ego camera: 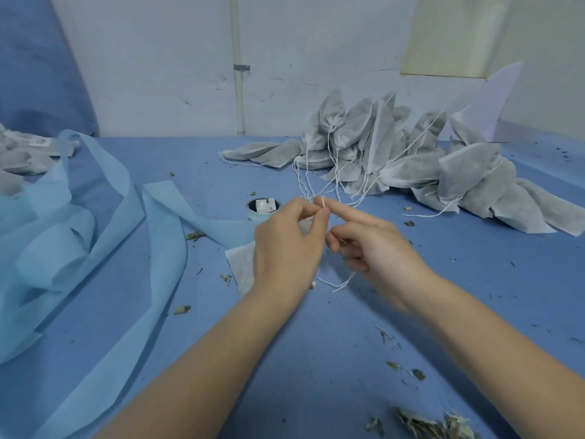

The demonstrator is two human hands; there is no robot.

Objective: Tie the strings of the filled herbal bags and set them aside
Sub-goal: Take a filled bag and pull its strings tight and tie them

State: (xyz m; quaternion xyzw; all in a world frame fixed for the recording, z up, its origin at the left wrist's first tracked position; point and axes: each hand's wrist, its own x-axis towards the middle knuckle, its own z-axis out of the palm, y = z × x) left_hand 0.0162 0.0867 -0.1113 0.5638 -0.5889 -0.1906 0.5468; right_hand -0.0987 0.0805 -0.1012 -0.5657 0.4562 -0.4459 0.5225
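Two hands meet at the centre of the frame over a white bag (243, 270) lying on the blue table (316, 343): the left hand (285, 245) pinches its string (323, 202), while the right hand (370, 245) has the string looped over its straight forefinger, the other fingers curled on the tail, probably to form a knot. The pile of bags (411, 160) fills the upper right, pale blue strips (95, 232) crowd the left, and bare cloth lies nearest the bottom edge.

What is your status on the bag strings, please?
Both hands, left hand and right hand, pinching white string, mid-tie. Bag under left hand. Nothing obstructing.
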